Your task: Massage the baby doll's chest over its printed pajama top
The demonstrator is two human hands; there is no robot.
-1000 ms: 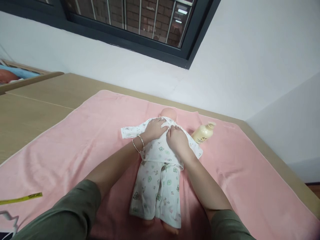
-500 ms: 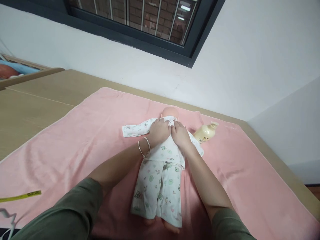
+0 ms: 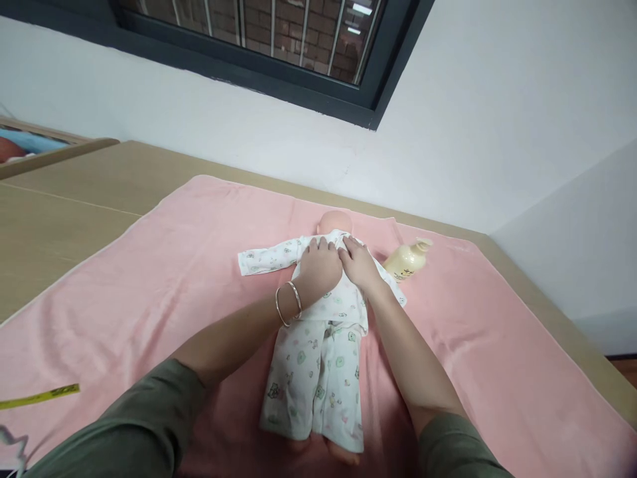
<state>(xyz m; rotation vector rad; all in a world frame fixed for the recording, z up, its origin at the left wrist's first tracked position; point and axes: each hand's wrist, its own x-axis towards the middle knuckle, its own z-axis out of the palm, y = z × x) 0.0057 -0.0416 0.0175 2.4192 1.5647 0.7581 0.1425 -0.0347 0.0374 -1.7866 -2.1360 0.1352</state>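
A baby doll (image 3: 334, 221) in a white patterned top and trousers (image 3: 293, 378) lies stretched out, head away from me, no face showing. My left hand (image 3: 321, 267), with two silver bangles (image 3: 288, 303) at the wrist, rests on the upper body just below the neck. Beside it, my right hand (image 3: 359, 264) lies on the other shoulder area. Both hands press on the cloth with fingers laid out, holding nothing. One sleeve (image 3: 266, 259) stretches out to the left. To the right of the doll is a cream pump bottle (image 3: 407, 260).
A pink blanket (image 3: 164, 285) covers much of the wooden tabletop (image 3: 84, 199). A yellow strip (image 3: 40, 396) and a pale object (image 3: 12, 448), partly out of view, are at the lower left. The white wall (image 3: 308, 149) and a dark-framed window (image 3: 298, 83) stand behind.
My hands stay on the doll's upper body, with the left fingers shifted slightly. The whole view has moved a little, so the surroundings sit slightly further left.
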